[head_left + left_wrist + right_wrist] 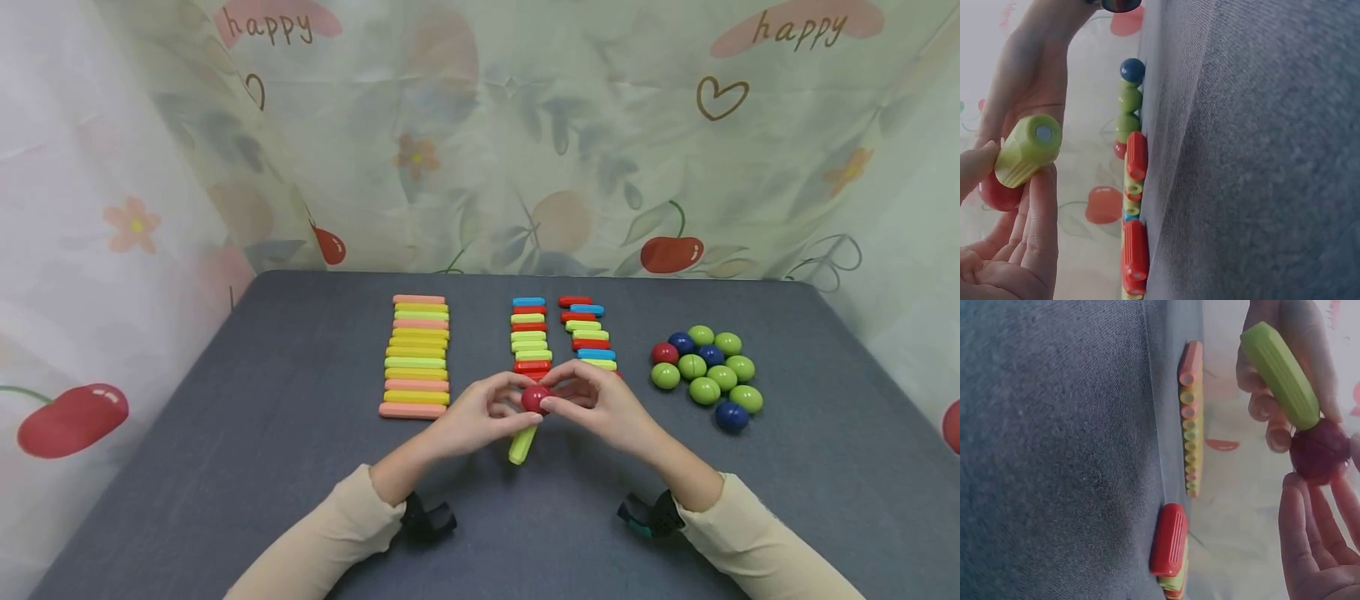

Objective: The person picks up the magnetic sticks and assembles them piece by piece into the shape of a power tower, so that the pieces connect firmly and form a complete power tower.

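Observation:
My left hand (480,414) holds a light green ribbed stick (521,447) between thumb and fingers. A pale round disc shows in the stick's near end in the left wrist view. The stick's other end meets a shiny dark red ball (533,398). From the other side, my right hand (606,410) pinches the ball with thumb and fingertips. In the right wrist view the stick (1280,375) slants down to the ball (1319,453), end against its surface. Both hands are above the dark grey table (300,467), just in front of the middle rows of sticks.
On the left lies a column of pink, yellow and green sticks (416,362). Two columns of shorter red, blue and green sticks (529,337) lie behind the hands. Several green, blue and red balls (705,390) cluster at the right. A printed curtain (487,167) hangs behind the table.

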The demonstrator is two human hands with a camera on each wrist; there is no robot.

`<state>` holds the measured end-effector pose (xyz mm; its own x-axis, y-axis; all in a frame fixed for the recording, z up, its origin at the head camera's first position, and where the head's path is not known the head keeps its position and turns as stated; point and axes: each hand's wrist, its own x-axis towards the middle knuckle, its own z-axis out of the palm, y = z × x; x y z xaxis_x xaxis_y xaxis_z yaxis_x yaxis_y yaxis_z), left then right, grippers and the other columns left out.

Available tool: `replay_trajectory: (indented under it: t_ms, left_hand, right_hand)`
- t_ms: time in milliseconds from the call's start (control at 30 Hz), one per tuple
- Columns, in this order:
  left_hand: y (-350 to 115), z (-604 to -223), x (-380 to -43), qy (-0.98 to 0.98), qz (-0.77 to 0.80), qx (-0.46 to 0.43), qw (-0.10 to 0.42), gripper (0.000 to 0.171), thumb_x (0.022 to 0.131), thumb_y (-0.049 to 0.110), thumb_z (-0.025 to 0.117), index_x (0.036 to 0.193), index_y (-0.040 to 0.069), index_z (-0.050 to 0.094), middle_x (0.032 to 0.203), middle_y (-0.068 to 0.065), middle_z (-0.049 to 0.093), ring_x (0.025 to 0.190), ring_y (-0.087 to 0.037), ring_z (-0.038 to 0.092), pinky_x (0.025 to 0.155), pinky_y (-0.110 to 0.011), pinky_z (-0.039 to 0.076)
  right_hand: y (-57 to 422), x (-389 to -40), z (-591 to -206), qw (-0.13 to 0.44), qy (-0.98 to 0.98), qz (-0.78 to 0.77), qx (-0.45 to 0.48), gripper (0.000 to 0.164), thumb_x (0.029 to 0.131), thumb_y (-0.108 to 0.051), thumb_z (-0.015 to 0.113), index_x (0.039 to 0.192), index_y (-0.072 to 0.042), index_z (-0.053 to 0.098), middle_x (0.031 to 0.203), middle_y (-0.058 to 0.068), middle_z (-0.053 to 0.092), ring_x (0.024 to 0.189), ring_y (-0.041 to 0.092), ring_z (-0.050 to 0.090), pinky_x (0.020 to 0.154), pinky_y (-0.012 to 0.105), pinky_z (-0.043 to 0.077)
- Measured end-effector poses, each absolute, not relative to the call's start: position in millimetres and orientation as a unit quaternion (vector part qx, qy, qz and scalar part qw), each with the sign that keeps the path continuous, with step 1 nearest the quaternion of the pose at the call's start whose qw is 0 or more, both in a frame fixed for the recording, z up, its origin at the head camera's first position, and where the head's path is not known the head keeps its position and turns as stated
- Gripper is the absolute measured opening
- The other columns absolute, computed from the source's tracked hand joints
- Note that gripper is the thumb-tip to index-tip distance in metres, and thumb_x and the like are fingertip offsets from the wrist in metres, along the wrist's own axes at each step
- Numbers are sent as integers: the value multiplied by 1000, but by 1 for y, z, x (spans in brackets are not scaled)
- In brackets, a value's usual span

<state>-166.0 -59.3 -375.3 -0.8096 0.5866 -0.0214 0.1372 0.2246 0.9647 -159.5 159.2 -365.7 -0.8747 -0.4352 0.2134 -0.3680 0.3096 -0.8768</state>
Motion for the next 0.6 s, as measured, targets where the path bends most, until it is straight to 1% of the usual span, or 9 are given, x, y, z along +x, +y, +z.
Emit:
replay_trajectory:
  t_ms: [133, 233, 333, 433, 533, 600]
  left_hand:
    - [-66, -376, -168, 755, 588, 227, 183, 44, 90, 13, 68, 127, 0, 48, 105, -18, 64, 78, -16, 68, 75, -27, 55]
    - [-73, -376, -170, 755, 599, 203, 175, 42, 90, 13, 68, 124, 1, 47, 107, -19, 62, 76, -15, 68, 76, -29, 57]
    - [-81, -378, -171, 755, 606, 175, 179, 42, 90, 14, 68, 123, 2, 44, 109, -18, 60, 77, -14, 68, 78, -32, 58]
    - [-86, -381, -172, 753, 614, 149, 183, 42, 90, 15, 69, 121, 3, 43, 110, -16, 58, 79, -15, 68, 81, -33, 58]
    - [-89, -382, -172, 752, 619, 135, 182, 43, 90, 16, 69, 122, 6, 42, 110, -15, 58, 81, -15, 68, 82, -34, 57]
    - [-90, -382, -172, 751, 621, 135, 180, 44, 90, 15, 69, 124, 6, 42, 111, -15, 58, 82, -15, 68, 82, -34, 57]
  right_hand:
    - [161, -171, -369, 29, 834, -500, -233, 23, 91, -11, 67, 110, 1, 62, 104, 13, 66, 93, 22, 66, 79, 23, 54]
    - [163, -184, -375, 33, 854, -473, -213, 24, 92, -10, 65, 111, 4, 62, 104, 16, 66, 88, 23, 67, 74, 24, 55]
    - [164, -195, -382, 48, 870, -450, -195, 27, 92, -8, 65, 114, 6, 61, 108, 20, 65, 83, 24, 68, 71, 27, 56]
    - [161, -203, -387, 67, 881, -430, -183, 30, 91, -7, 66, 117, 6, 60, 113, 22, 63, 80, 23, 69, 72, 31, 57]
    - [156, -207, -390, 87, 894, -403, -173, 34, 89, -8, 68, 120, 5, 59, 117, 22, 62, 77, 20, 68, 72, 32, 57]
    - [152, -208, -391, 98, 906, -379, -163, 35, 88, -8, 70, 119, 4, 60, 115, 21, 63, 73, 17, 66, 71, 31, 57]
